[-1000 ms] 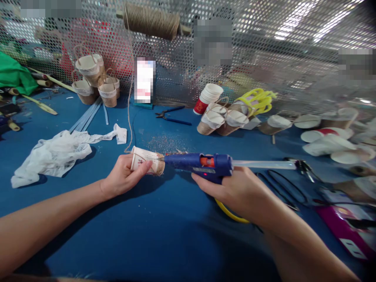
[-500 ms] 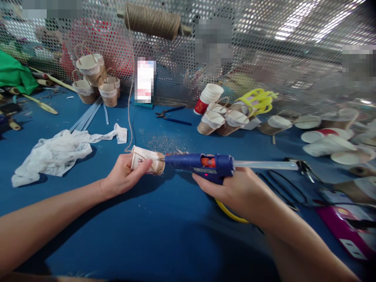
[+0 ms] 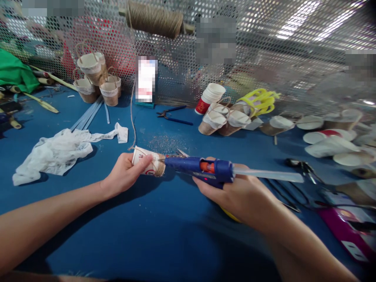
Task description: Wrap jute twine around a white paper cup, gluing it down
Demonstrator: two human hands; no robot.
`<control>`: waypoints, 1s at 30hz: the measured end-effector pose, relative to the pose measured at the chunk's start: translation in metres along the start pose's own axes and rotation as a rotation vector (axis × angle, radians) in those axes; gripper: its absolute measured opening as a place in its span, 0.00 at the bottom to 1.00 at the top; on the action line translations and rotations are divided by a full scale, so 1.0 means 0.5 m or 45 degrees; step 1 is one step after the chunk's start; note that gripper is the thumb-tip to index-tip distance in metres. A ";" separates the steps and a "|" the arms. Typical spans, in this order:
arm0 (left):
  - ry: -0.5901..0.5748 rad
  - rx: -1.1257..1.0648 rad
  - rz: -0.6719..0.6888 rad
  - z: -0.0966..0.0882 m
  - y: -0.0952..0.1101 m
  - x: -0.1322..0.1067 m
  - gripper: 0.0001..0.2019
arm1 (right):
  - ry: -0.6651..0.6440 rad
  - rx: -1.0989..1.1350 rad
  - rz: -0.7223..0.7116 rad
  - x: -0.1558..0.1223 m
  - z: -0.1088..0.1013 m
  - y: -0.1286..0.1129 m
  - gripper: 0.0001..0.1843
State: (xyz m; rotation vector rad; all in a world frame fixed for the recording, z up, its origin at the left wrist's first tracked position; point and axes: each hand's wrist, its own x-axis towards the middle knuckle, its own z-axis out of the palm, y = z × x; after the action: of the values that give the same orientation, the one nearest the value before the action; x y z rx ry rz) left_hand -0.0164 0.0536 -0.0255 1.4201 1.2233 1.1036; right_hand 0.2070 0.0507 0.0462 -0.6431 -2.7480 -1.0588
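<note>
My left hand (image 3: 123, 172) is closed around a white paper cup (image 3: 139, 156) that lies tilted on its side, its base toward the right. Twine is wound around the cup's base end (image 3: 160, 168), and a strand of twine (image 3: 132, 121) runs from it up to a spool (image 3: 154, 19). My right hand (image 3: 235, 192) grips a blue hot glue gun (image 3: 188, 166) with a clear glue stick (image 3: 270, 173) jutting from its rear. The gun's nozzle is at the cup's wall beside the twine; whether it touches I cannot tell.
White lace (image 3: 55, 154) lies at left, below finished twine-wrapped cups (image 3: 110, 94). Pliers (image 3: 174, 117) lie beyond the hands. More wrapped cups (image 3: 211, 121), yellow cord (image 3: 260, 102) and a black cable stand or lie at right. A perforated metal panel (image 3: 173, 66) closes the back.
The cup has turned slightly in my left hand, showing more of its red mark. The glue gun's rear has dipped a little, and its nozzle stays by the cup.
</note>
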 end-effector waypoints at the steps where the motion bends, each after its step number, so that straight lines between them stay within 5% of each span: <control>1: -0.001 -0.012 -0.017 0.000 0.002 0.000 0.16 | 0.014 -0.018 -0.019 -0.001 0.001 -0.001 0.23; 5: 0.003 -0.089 -0.069 0.000 0.000 0.001 0.16 | 0.050 -0.026 -0.038 0.000 0.000 -0.004 0.25; 13: 0.027 -0.137 -0.100 -0.005 -0.005 0.007 0.15 | -0.115 0.483 0.236 -0.007 -0.001 -0.003 0.21; 22: 0.003 -0.130 -0.075 0.000 0.008 0.000 0.14 | 0.079 0.028 0.027 0.008 -0.007 -0.003 0.27; 30: 0.057 -0.105 -0.080 -0.005 0.002 0.006 0.15 | -0.129 0.563 0.388 0.010 -0.007 -0.013 0.17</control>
State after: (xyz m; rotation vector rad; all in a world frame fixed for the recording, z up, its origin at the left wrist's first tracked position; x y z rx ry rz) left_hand -0.0185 0.0566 -0.0242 1.2930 1.2319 1.1345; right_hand 0.1994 0.0457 0.0461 -1.0131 -2.7069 -0.3481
